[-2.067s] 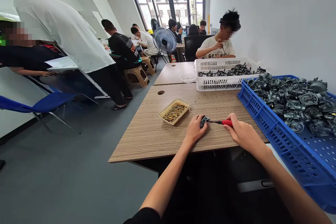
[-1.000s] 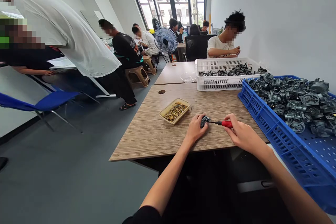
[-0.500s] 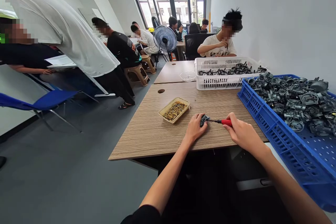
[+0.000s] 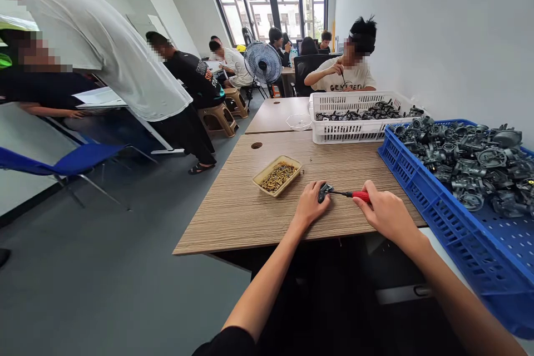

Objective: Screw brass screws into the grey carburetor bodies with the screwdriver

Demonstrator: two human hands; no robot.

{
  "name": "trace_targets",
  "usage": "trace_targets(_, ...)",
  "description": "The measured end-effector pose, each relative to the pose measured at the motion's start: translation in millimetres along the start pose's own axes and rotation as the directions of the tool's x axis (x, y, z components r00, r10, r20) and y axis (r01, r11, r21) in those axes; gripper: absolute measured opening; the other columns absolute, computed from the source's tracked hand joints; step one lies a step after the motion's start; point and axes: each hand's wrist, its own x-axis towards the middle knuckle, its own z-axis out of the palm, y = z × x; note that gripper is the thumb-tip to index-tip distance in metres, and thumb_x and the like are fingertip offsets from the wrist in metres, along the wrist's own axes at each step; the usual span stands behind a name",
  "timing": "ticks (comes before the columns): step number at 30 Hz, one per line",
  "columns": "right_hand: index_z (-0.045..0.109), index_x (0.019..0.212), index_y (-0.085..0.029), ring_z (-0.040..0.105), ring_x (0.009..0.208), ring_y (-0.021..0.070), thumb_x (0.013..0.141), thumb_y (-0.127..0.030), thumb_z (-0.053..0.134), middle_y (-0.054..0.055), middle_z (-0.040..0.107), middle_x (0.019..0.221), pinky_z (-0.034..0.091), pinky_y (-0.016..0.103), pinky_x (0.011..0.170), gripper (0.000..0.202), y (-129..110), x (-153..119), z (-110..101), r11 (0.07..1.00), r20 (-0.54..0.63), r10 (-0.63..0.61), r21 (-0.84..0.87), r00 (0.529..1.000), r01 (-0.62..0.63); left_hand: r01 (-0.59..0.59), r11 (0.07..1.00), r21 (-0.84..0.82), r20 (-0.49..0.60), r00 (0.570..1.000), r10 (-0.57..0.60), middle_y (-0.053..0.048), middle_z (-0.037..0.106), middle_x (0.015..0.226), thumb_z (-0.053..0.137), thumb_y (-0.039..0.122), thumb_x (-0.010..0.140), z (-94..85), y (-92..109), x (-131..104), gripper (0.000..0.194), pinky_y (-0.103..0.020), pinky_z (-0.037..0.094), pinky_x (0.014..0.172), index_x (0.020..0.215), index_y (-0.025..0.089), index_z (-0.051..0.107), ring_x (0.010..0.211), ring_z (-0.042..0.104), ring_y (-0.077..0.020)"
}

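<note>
My left hand (image 4: 311, 204) is closed around a small dark metal part (image 4: 324, 192), holding it against the wood-grain table (image 4: 233, 217). In my right hand (image 4: 387, 210) is a screwdriver (image 4: 359, 196) with a red handle and dark shaft. The shaft points left and its tip meets the metal part; the exact contact spot is too small to make out. Left of the part stands a beige tray (image 4: 255, 182) heaped with brass-coloured screws (image 4: 277, 177). A couple of tiny loose pieces lie by the tray's right side.
A blue crate (image 4: 450, 233) full of grey metal carburetor-like parts (image 4: 467, 161) stands at the right. Behind it, a white basket (image 4: 350, 132) holds dark parts. A co-worker (image 4: 346, 69) sits across the table. A clear dish (image 4: 298, 121) lies near the basket.
My hands, the part and the screwdriver keep nearly the same pose. The co-worker across the table has lowered the head and shifted a hand left. The standing person at left leans slightly right.
</note>
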Motion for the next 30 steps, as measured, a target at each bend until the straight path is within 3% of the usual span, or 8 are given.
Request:
trace_targets(7,0.043,0.115,-0.024,0.072,0.086,0.0259,0.100,-0.033,0.043,0.007,0.074,0.099,0.044,0.031,0.069,0.017,5.0,-1.6,0.9,0.970,-0.005,-0.067,0.234,0.998,0.066,0.010,1.000,0.003,0.004,1.000,-0.010,-0.008,0.065,0.126,0.059,0.023,0.091,0.9,-0.5,-0.2,0.045,-0.041,0.050,0.107,0.135,0.025,0.056,0.121,0.060,-0.0258)
trace_targets(11,0.045,0.105,-0.024,0.070,0.081,0.0269,0.102,-0.034,0.042,0.008,0.072,0.089,0.043,0.032,0.068,0.011,1.3,0.2,5.4,0.991,-0.076,-0.044,0.122,0.996,0.053,0.008,1.000,-0.003,0.005,1.000,-0.008,-0.007,0.065,0.127,0.059,0.024,0.091,1.2,-1.5,-0.6,0.044,-0.041,0.050,0.107,0.135,0.025,0.056,0.122,0.060,-0.0258)
trace_targets(14,0.046,0.099,-0.023,0.070,0.078,0.0279,0.103,-0.040,0.042,0.008,0.070,0.080,0.042,0.033,0.069,0.018,-0.2,1.3,6.4,1.000,-0.128,-0.022,-0.001,0.992,0.022,0.009,1.000,-0.007,0.006,1.000,-0.009,-0.007,0.064,0.128,0.059,0.024,0.091,1.3,-1.9,-0.5,0.043,-0.040,0.050,0.107,0.134,0.025,0.056,0.122,0.060,-0.0257)
trace_targets(21,0.042,0.116,-0.024,0.073,0.091,0.0252,0.104,-0.031,0.041,0.007,0.075,0.105,0.044,0.031,0.071,0.014,2.2,-2.3,2.0,0.974,-0.019,-0.110,0.198,0.994,0.112,0.011,1.000,-0.009,0.011,1.000,-0.011,-0.008,0.064,0.127,0.059,0.024,0.091,1.9,-2.5,-0.4,0.044,-0.041,0.049,0.108,0.135,0.025,0.055,0.123,0.059,-0.0262)
trace_targets(27,0.045,0.107,-0.022,0.072,0.073,0.0275,0.105,-0.042,0.040,0.006,0.072,0.080,0.033,0.030,0.058,0.020,-0.1,0.6,3.1,1.000,0.005,0.022,0.009,1.000,-0.022,0.007,1.000,-0.004,0.008,1.000,-0.007,-0.008,0.064,0.127,0.059,0.024,0.092,1.7,-1.7,-0.5,0.043,-0.041,0.049,0.107,0.134,0.024,0.056,0.121,0.060,-0.0259)
trace_targets(30,0.043,0.109,-0.023,0.073,0.080,0.0276,0.106,-0.043,0.040,0.007,0.074,0.088,0.037,0.030,0.061,0.020,4.3,0.1,2.9,0.998,0.009,-0.007,0.065,1.000,0.007,0.006,1.000,0.006,0.002,1.000,-0.006,-0.008,0.064,0.126,0.059,0.024,0.091,1.7,-1.2,-0.3,0.043,-0.041,0.049,0.107,0.134,0.024,0.056,0.120,0.060,-0.0258)
